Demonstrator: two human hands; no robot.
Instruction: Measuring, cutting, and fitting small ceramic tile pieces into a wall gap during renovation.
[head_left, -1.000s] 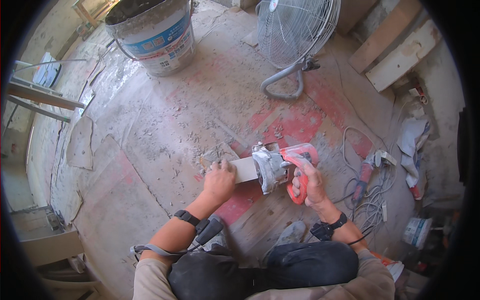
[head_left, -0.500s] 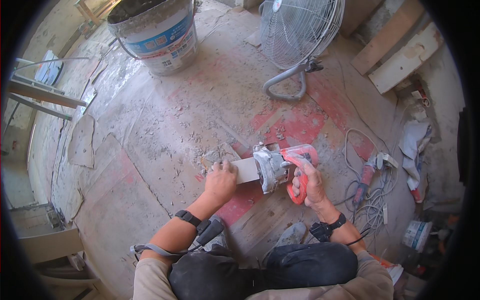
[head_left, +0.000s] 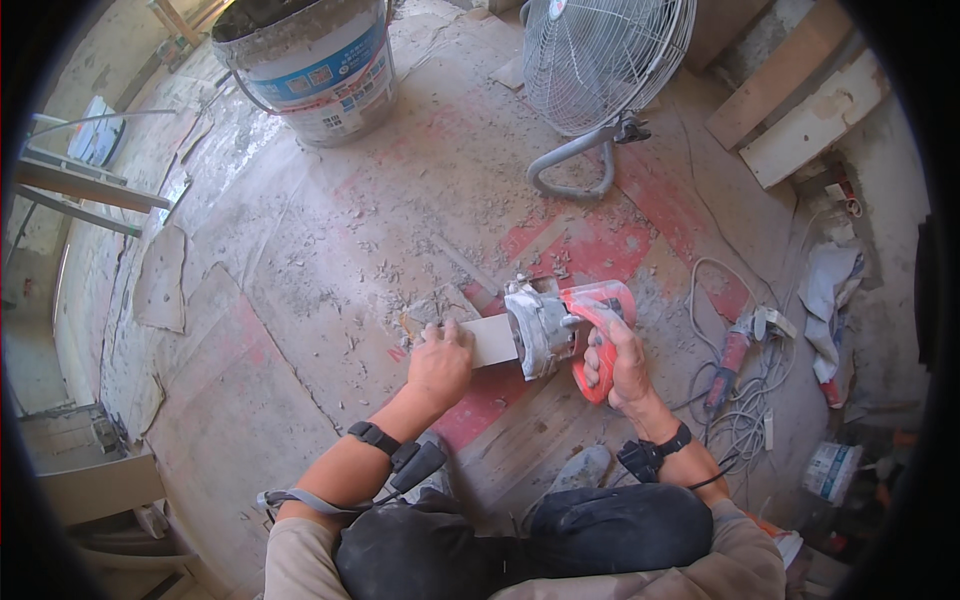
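1. The right hand [head_left: 622, 368] grasps the red handle of a dusty power tool [head_left: 540, 332], its fingers wrapped around the grip.
2. The left hand [head_left: 441, 360] lies over the left end of a pale flat strip [head_left: 493, 340], fingers bent; its fingertips are hidden, so I cannot tell whether it clasps the strip or only presses on it.
3. The strip lies between the left hand and the grey, dust-caked head of the power tool, in front of the person's knees. Its right end meets or passes under the tool's head; the exact contact cannot be made out.
4. Each wrist wears a black strap with a small device: the left wristband [head_left: 412, 462] and the right wristband [head_left: 650, 458].
5. Nearer the body are dark trousers [head_left: 622, 525] over bent knees, and a dusty shoe [head_left: 586, 468] just ahead of the right knee.
6. Around the work, the floor covering [head_left: 290, 340] shows grey dust, scattered crumbs and red patches.
7. To the right lies a second red tool [head_left: 733, 360], with a tangle of pale cable [head_left: 738, 432] beside it.
8. Farther right are a crumpled sheet [head_left: 828, 290] and a small white tub [head_left: 832, 470].
9. Beyond the hands, well apart from them, stand a large white-and-blue bucket [head_left: 335, 90] and, to its right, a wire-caged fan [head_left: 605, 65] on a bent tubular stand.
10. Boards [head_left: 815, 130] lie at the upper right.
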